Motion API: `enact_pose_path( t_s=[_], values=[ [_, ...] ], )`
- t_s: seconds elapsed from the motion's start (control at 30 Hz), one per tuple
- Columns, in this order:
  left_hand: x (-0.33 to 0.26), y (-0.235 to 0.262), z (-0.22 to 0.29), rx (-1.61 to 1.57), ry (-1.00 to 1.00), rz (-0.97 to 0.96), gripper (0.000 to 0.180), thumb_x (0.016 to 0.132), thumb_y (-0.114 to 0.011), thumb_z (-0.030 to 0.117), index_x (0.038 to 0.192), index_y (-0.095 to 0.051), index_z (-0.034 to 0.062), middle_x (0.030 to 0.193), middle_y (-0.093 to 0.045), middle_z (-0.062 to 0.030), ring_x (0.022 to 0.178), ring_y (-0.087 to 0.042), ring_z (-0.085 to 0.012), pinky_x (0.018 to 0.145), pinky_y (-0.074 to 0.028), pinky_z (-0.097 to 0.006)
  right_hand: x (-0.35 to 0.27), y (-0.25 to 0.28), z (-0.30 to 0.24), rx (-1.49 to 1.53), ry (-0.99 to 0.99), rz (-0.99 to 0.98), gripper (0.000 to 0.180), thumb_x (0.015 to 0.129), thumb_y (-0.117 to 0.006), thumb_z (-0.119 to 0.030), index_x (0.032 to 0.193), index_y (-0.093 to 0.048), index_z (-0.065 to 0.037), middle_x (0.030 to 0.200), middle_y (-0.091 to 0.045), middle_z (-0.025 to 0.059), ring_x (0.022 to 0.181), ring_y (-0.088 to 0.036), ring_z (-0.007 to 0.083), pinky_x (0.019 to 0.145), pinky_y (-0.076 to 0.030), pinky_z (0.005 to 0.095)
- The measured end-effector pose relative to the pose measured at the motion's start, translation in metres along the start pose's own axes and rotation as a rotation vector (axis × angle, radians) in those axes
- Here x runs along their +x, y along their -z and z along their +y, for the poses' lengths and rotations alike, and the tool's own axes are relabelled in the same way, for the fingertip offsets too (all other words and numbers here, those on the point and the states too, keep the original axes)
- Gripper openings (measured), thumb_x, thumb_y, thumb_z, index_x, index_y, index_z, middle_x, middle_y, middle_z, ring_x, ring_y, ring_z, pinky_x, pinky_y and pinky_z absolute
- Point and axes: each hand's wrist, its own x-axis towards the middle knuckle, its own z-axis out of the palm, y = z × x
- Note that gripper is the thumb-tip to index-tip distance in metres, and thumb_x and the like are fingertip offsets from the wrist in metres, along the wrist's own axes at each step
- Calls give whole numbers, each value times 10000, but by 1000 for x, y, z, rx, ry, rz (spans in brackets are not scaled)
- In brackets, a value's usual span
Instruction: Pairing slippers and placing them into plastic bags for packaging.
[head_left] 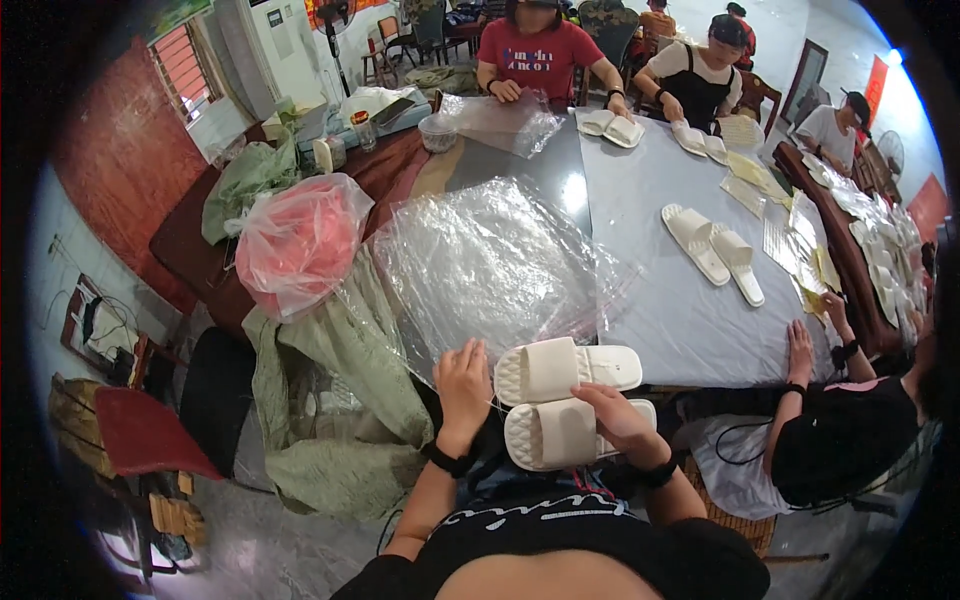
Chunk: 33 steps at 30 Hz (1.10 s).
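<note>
A pair of white slippers lies side by side at the near table edge: the far slipper (553, 368) and the near slipper (565, 433). My right hand (618, 418) grips the near slipper, its fingers over the strap's edge and the thumb side hidden. Just left of the slippers' quilted ends, my left hand (463, 388) rests by the near edge of the clear plastic bags (480, 260), fingers stretched forward. A thin pale strand runs between this hand and the slippers; whether the fingers touch it is too fine to make out.
Another white slipper pair (715, 250) lies on the grey-covered table (640, 310). A pink bundle in plastic (305, 240) and green woven sacking (340, 400) are at the left. Co-workers handle slippers across the table; a person's hands (800, 355) rest at the right edge.
</note>
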Motion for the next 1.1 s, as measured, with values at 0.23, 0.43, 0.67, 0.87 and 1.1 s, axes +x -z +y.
enact_pose_path(
  t_s=[0.23, 0.43, 0.67, 0.87, 1.1],
  values=[
    [0, 21, 28, -101, -114, 15, 372, 818, -515, 119, 1186, -544, 75, 1234, -510, -142, 1141, -435, -358, 946, -312, -480, 5, -20, -4, 347, 183, -164, 415, 880, -425, -100, 1282, -356, -26, 1205, -471, 77, 1047, -481, 162, 882, -385, 301],
    [-12, 21, 57, -170, -296, -32, 372, 808, -546, 123, 1179, -560, 151, 1306, -452, -78, 1226, -364, -357, 974, -235, -575, 14, -16, 6, 551, 240, -319, 551, 817, -370, 39, 1348, -265, -67, 1266, -424, 105, 1096, -471, 192, 935, -378, 370],
    [-19, 34, 63, -451, -438, -128, 323, 803, -579, 81, 1123, -607, 115, 1331, -432, -98, 1271, -320, -352, 1037, -184, -529, 40, -2, 29, 833, 286, -475, 535, 864, -419, 14, 1341, -269, -176, 1221, -453, 97, 1042, -507, 203, 841, -450, 337],
    [-32, 10, 43, -237, -49, 175, 628, 793, -555, 6, 1370, -326, 96, 1291, -426, -224, 1220, -396, -341, 1019, -267, -459, 54, -32, 12, 873, 295, -285, 471, 883, -454, -46, 1316, -314, -171, 1234, -444, 92, 1105, -458, 240, 915, -413, 375],
    [-38, 4, 30, -604, 107, -135, 592, 781, -391, -122, 1339, -363, 74, 1298, -403, -226, 1057, -529, -347, 823, -465, -346, 109, -33, 6, 1003, 286, -509, 329, 910, -449, -106, 1231, -415, -43, 1153, -515, 102, 1092, -469, 214, 947, -374, 344]
  ],
)
